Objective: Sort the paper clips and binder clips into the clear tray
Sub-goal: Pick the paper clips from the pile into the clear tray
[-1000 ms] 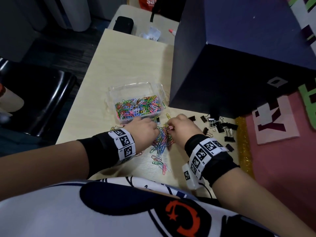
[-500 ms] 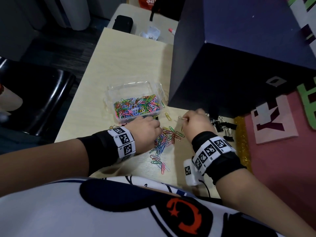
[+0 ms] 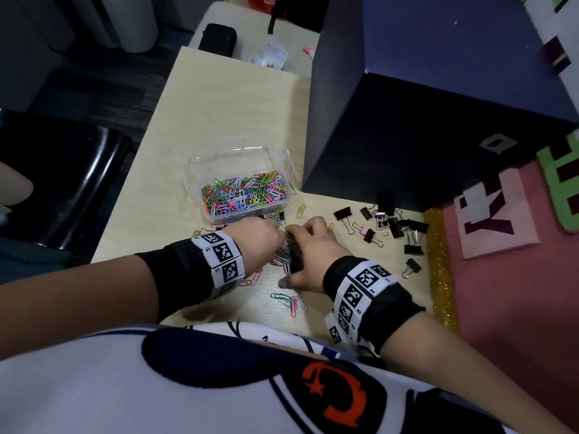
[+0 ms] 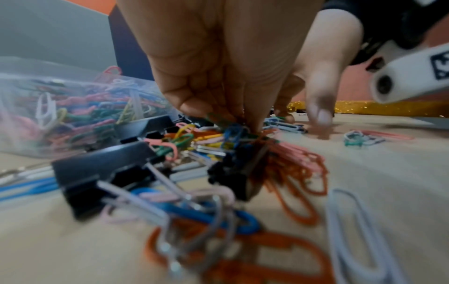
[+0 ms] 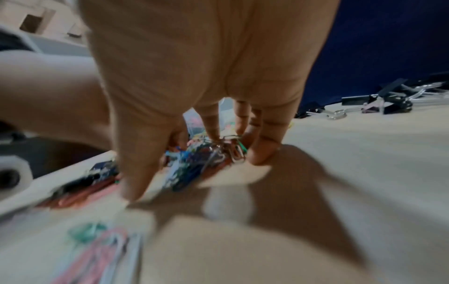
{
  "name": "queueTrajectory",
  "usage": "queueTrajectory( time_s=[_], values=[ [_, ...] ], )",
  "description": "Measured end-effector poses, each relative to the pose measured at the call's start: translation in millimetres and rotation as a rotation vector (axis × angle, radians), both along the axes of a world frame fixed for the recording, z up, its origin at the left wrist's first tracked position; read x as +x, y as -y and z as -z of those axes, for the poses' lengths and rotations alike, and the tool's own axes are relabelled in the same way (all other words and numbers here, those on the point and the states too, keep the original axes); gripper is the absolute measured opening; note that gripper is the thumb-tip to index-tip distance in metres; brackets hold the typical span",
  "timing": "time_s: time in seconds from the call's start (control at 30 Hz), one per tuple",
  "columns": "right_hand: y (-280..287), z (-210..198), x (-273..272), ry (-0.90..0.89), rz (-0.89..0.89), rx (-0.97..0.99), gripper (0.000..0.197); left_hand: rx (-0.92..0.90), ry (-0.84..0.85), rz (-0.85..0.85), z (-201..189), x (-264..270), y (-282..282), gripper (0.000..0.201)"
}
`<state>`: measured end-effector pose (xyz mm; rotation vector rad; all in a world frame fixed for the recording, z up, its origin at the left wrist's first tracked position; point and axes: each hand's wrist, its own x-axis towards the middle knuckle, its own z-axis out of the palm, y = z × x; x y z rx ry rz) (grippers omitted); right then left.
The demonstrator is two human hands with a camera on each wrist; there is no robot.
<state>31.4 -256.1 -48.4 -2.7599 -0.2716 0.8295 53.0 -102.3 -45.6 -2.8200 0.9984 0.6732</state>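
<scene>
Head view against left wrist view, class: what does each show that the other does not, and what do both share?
Only the head view shows the scattered black binder clips at the table's right and the big dark box. Only the left wrist view shows the left hand's fingertips pinching a clump of paper clips, with a black binder clip close by. Both show the clear tray of coloured clips and the right hand.
</scene>
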Motion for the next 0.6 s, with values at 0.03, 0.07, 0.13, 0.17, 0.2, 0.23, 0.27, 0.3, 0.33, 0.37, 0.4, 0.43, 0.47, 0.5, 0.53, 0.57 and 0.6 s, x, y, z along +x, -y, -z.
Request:
queueTrajectory(
  time_s=[0.03, 0.07, 0.13, 0.17, 0.2, 0.23, 0.27, 0.3, 0.33, 0.37, 0.4, 0.43, 0.47, 0.5, 0.53, 0.57, 0.6],
  values=[
    [-1.1, 1.2, -0.9, 0.017, -0.003, 0.013, 0.084, 0.007, -0.006, -0.003, -0.6, 1.2, -0.5, 0.028],
    [-1.5, 2.7, -1.4, 0.035, 0.000, 0.032, 0.072, 0.007, -0.007, -0.001, -1.0, 2.2, -1.2, 0.026],
    [-1.5, 5.0, -2.0, 0.070, 0.006, 0.063, 0.049, -0.003, -0.005, 0.000, -1.4, 3.3, -3.1, 0.024],
    [-1.3, 5.1, -1.9, 0.088, 0.011, 0.072, 0.042, -0.008, -0.007, -0.003, -2.0, 3.1, -4.0, 0.023],
    [-1.3, 4.8, -1.1, 0.101, 0.018, 0.075, 0.037, -0.015, -0.009, -0.007, -2.6, 2.9, -4.7, 0.023],
    [-1.3, 4.2, 0.1, 0.107, 0.027, 0.076, 0.034, -0.026, -0.006, -0.013, -2.9, 2.6, -5.6, 0.023],
    [-1.4, 2.5, 2.2, 0.102, 0.037, 0.074, 0.032, -0.044, -0.002, -0.025, -3.3, 3.1, -6.7, 0.023],
    [-1.2, 0.6, 4.6, 0.093, 0.045, 0.068, 0.031, -0.066, -0.002, -0.042, -3.8, 3.7, -8.3, 0.023],
    [-1.0, -1.5, 7.5, 0.087, 0.049, 0.058, 0.031, -0.088, -0.002, -0.062, -4.9, 4.8, -10.3, 0.023],
    [-0.9, -4.1, 10.7, 0.087, 0.049, 0.047, 0.030, -0.105, -0.003, -0.082, -6.2, 6.3, -12.4, 0.023],
    [-1.2, -7.0, 13.7, 0.090, 0.048, 0.038, 0.028, -0.123, 0.000, -0.100, -7.7, 7.9, -14.7, 0.023],
    [-1.7, -10.1, 16.7, 0.103, 0.047, 0.034, 0.026, -0.143, 0.010, -0.117, -10.0, 9.6, -17.1, 0.023],
    [-2.5, -13.2, 19.9, 0.119, 0.048, 0.031, 0.023, -0.165, 0.026, -0.137, -12.5, 11.6, -20.0, 0.023],
    [-3.3, -16.7, 23.0, 0.132, 0.056, 0.032, 0.020, -0.186, 0.044, -0.162, -15.8, 13.4, -23.4, 0.024],
    [-4.1, -20.3, 26.2, 0.142, 0.074, 0.043, 0.017, -0.208, 0.063, -0.192, -19.4, 15.5, -27.4, 0.024],
    [-4.9, -23.5, 29.7, 0.154, 0.101, 0.067, 0.015, -0.232, 0.082, -0.228, -22.7, 17.7, -32.5, 0.023],
    [-6.0, -27.0, 33.9, 0.174, 0.130, 0.099, 0.012, -0.261, 0.098, -0.270, -26.1, 20.4, -38.6, 0.023]
  ],
)
